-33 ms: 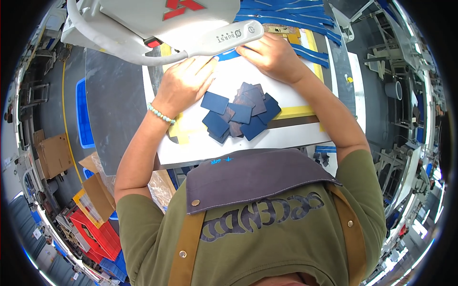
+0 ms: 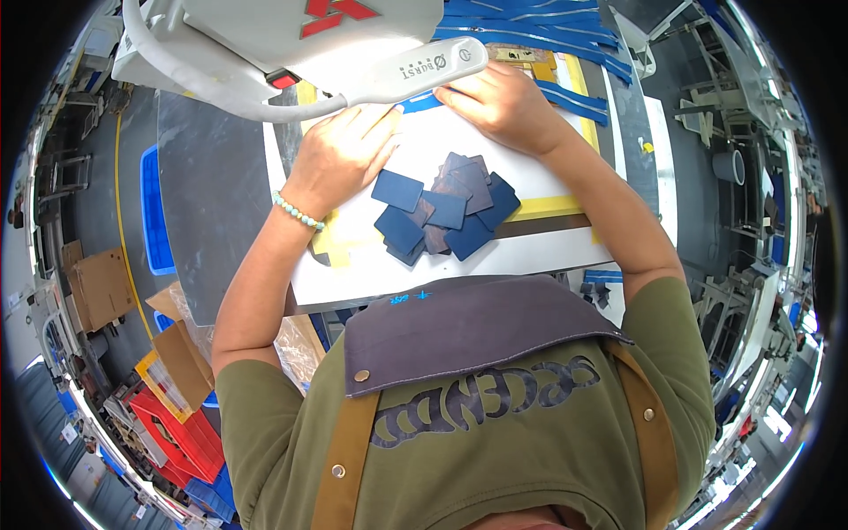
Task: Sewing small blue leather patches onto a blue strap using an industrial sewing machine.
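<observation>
Your left hand lies palm down, fingers extended and close together, its fingertips at the left end of a blue strip; whether it pinches the strip cannot be told. Your right hand is bent at the fingers, thumb side at the strip's right end; some of its fingertips are hidden behind the white handset, so its closure cannot be told either. The strip lies between your two hands, below the handset and partly covered by it. Nearer your body, a loose, overlapping pile of dark blue rectangular pieces rests on the white surface, apart from both hands. Yellow tape runs to the right of the pile. The white machine housing stands at upper left, joined to the handset by a pale cable. More blue strips with pale lines lie beyond your right hand, near a brass-coloured fixture. You wear a beaded bracelet on your left wrist.
</observation>
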### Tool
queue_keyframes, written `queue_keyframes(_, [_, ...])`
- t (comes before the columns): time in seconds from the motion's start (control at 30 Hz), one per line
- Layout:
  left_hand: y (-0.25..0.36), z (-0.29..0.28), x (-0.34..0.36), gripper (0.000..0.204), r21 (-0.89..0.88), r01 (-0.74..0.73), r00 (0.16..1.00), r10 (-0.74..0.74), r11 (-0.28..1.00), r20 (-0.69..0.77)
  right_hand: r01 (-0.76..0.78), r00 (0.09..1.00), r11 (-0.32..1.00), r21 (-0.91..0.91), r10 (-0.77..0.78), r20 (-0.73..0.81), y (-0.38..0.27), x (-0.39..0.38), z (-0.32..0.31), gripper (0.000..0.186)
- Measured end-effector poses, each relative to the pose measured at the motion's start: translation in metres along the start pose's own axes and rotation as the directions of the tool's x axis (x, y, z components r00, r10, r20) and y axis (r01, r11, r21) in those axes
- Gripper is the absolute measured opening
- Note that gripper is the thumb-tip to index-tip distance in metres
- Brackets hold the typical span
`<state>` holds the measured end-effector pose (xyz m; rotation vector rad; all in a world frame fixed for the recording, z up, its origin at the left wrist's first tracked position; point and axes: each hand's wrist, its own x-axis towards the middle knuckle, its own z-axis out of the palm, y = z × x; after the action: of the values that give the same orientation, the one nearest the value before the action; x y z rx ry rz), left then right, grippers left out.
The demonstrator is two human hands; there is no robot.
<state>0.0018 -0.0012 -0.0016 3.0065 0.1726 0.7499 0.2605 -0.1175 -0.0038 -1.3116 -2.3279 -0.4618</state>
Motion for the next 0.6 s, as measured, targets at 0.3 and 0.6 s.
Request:
queue_keyframes(0.3, [0.008,0.006,0.008,0.033,0.014,0.08,0.995,-0.08,0.997,0.059,-0.011,1.0,1.0,-0.028,0.011,0.022,0.0,0.003,-0.001,0.021])
queue_keyframes(0.6, [-0.008,0.016,0.01,0.032,-0.13,0.1,0.993,-0.106,0.987,-0.044,0.016,0.999,1.0,-0.019,-0.016,-0.036,0.002,0.003,0.0,0.019])
